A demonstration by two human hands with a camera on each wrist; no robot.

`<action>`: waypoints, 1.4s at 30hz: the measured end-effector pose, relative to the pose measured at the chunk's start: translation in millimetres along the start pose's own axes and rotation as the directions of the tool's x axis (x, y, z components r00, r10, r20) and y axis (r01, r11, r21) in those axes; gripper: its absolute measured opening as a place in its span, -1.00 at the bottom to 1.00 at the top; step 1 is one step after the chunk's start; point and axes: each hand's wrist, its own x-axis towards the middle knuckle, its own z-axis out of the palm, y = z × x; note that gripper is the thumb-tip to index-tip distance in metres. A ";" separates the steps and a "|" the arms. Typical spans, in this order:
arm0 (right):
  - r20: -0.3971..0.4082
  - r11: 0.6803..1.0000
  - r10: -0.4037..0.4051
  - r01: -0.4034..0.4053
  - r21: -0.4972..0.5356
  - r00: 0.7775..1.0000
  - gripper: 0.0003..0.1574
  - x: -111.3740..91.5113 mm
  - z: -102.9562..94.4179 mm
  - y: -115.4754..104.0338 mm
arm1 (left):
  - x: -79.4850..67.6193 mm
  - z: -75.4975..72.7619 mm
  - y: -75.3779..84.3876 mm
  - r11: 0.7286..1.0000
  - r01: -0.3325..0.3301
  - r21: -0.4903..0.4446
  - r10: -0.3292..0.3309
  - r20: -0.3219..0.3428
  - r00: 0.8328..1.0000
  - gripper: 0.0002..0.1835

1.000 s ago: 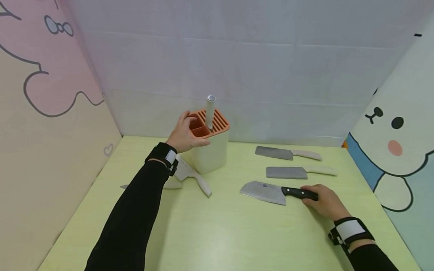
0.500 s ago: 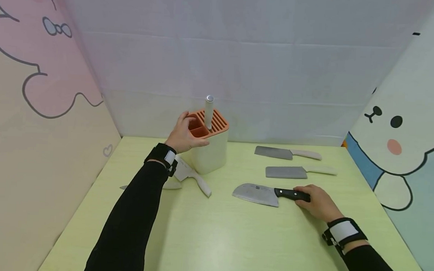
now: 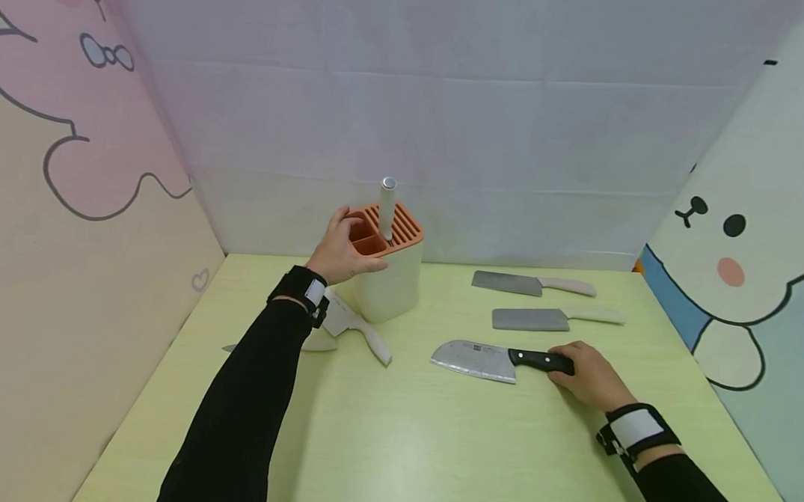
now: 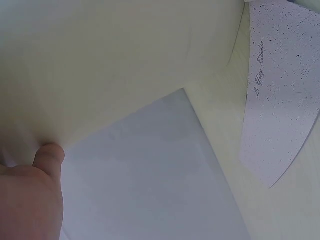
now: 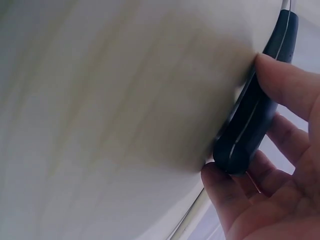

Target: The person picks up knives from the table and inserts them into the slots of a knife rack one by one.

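Filling lower frame with yellow table point(image 3: 394, 438) | gripping cream knife holder point(image 3: 390, 284), centre frame, with left hand point(image 3: 341, 256), holding thumb wide apart from fingers hooked over orange rim point(image 3: 407, 244) | pinching black-handled knife point(image 3: 478, 359), right of centre, between thumb and fingers of right hand point(image 3: 592, 375), pointing blade left | showing two light-handled cleavers point(image 3: 530, 319) above knife

In the head view's left half, a sleeve point(image 3: 234, 401) hides part of a pale-handled knife point(image 3: 321, 342). The right-wrist view's top edge crops the black-handled knife point(image 5: 253, 102).
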 end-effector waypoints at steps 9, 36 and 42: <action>0.016 0.999 -0.037 0.037 0.013 0.999 -0.52 -1.3 0.8 5.7 | 6.5 2.9 -7.4 1.000 -0.004 -0.008 0.004 0.004 1.000 0.00; 0.247 0.593 0.245 -0.346 0.727 0.938 -0.05 -4.3 -9.0 -2.7 | 1.6 0.9 -3.6 1.000 -0.005 -0.009 0.005 -0.001 1.000 0.01; 0.378 0.042 0.322 -0.412 0.910 0.868 -0.51 -4.6 -5.4 -8.5 | 1.1 0.5 -2.7 1.000 -0.007 -0.004 0.007 -0.001 1.000 0.01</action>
